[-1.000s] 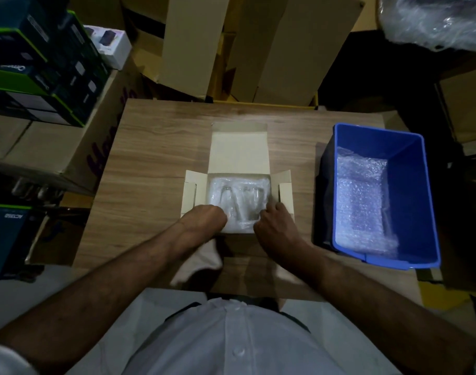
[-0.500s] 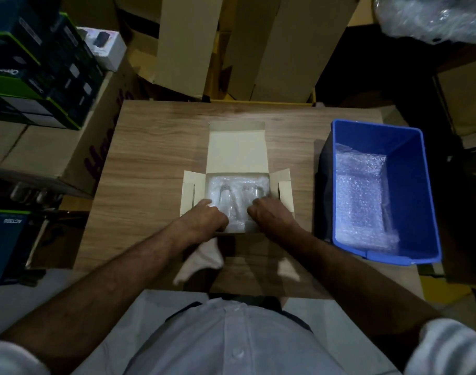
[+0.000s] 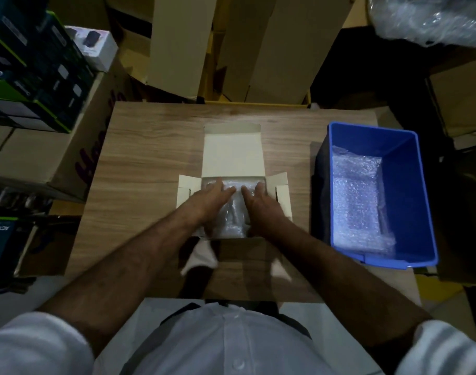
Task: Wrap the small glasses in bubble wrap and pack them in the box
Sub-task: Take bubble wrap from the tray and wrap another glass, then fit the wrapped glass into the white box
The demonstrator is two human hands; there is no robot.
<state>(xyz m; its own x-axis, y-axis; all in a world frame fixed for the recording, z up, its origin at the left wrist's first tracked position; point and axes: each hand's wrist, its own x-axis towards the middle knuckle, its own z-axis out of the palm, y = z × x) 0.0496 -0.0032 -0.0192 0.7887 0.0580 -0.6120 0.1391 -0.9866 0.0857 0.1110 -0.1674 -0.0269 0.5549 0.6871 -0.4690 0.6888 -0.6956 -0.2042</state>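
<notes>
— Glasses (image 3: 232, 212), bubble-wrapped, lie inside the box (image 3: 232, 152), long axis toward its lid?
— Seems so. Left hand (image 3: 213, 196) and right hand (image 3: 255, 197) press flat on the bundle, fingers straight, gripping nothing, equally near. The lid flap lies just beyond their fingertips.

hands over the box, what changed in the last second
Both hands slid forward from the near edge of the box and opened out: the left hand and right hand now lie flat with straight fingers on the bubble-wrapped glasses, pressing them down. The box, its open flaps, the blue bin and the bubble wrap in it stayed put.
</notes>
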